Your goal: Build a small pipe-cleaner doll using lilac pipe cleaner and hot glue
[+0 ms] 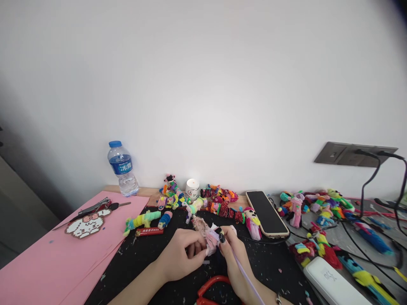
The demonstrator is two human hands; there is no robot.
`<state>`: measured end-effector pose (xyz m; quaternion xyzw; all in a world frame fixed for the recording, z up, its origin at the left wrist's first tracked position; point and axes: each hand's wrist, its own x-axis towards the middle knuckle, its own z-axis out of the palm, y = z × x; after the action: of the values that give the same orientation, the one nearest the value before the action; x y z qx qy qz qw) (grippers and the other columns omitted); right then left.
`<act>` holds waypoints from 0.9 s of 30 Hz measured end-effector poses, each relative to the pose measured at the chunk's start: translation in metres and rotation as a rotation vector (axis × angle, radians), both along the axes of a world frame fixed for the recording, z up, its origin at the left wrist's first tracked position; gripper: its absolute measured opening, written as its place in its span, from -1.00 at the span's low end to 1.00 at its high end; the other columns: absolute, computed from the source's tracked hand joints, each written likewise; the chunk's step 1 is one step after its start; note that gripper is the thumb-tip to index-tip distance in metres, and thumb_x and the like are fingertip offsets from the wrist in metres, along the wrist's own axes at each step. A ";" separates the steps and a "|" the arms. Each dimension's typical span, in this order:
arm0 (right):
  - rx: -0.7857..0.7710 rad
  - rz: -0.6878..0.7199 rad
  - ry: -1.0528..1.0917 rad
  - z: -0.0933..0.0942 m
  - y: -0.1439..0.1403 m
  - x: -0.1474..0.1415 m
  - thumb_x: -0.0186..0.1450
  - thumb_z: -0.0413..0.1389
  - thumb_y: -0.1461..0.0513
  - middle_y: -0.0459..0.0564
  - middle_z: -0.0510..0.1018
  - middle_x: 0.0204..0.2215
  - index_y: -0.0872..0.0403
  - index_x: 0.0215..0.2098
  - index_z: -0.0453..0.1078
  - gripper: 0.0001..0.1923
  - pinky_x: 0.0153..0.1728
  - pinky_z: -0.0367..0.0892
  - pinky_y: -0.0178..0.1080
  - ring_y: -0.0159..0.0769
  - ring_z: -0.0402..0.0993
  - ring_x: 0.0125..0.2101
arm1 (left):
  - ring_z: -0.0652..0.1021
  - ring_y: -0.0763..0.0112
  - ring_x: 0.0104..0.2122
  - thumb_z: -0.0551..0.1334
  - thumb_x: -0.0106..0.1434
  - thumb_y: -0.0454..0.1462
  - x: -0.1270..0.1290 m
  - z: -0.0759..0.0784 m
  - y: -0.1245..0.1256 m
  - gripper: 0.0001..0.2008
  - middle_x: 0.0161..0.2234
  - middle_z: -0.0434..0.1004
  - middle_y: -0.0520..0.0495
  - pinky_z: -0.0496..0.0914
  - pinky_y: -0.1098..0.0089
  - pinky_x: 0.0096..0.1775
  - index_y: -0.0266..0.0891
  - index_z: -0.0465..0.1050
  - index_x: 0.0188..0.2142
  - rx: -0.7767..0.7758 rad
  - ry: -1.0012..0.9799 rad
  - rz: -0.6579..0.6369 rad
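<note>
A small pink and lavender pipe-cleaner figure [211, 239] with a fuzzy brownish end sits between my two hands, over the black mat. My left hand [184, 254] pinches it from the left, thumb and fingers closed on its lower part. From the right, my right hand [233, 256] is closed at the figure's other side, its dark-nailed thumb pressing there. A long lavender pipe cleaner [246, 275] runs from those fingers down toward the bottom edge. Red-handled scissors [213, 281] lie just below, partly cut off by the frame. Fingers hide part of the figure.
Several finished pipe-cleaner figures [224, 208] line the back, with more piled right [318, 203]. A phone [266, 212], a white power bank [332, 281] and cables lie right. Left are pink sheets [41, 258], a water bottle [122, 169] and a red box cutter [149, 231].
</note>
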<state>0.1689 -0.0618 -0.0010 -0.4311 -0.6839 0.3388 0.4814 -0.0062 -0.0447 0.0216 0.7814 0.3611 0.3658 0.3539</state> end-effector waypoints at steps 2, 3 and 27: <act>0.009 0.002 -0.010 -0.001 0.000 0.000 0.39 -0.19 0.04 -0.10 0.36 -0.46 0.09 -0.27 0.27 -0.66 -0.43 0.19 -0.35 -0.35 0.27 -0.46 | 0.28 0.56 -0.67 0.17 0.08 -0.41 -0.001 -0.002 0.000 -0.91 -0.61 0.32 0.04 0.20 0.52 -0.57 -0.28 0.42 -0.50 0.061 0.038 0.005; 0.013 0.001 -0.014 -0.001 0.000 0.000 0.39 -0.19 0.04 -0.10 0.36 -0.47 0.09 -0.28 0.27 -0.66 -0.43 0.19 -0.35 -0.35 0.27 -0.46 | 0.28 0.56 -0.67 0.16 0.08 -0.41 -0.002 -0.003 0.000 -0.91 -0.61 0.32 0.04 0.20 0.52 -0.57 -0.27 0.42 -0.49 0.084 0.056 0.003; 0.001 0.007 -0.044 -0.003 0.000 -0.003 0.40 -0.20 0.08 -0.06 0.41 -0.40 0.06 -0.24 0.22 -0.72 -0.37 0.24 -0.35 -0.32 0.34 -0.40 | 0.28 0.51 -0.65 0.13 0.19 -0.31 -0.001 -0.009 -0.001 -0.86 -0.63 0.31 0.06 0.15 0.49 -0.54 -0.23 0.39 -0.48 0.148 0.137 -0.025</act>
<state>0.1656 -0.0623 -0.0040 -0.4357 -0.6960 0.3307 0.4652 -0.0069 -0.0461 0.0131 0.8330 0.3468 0.3327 0.2740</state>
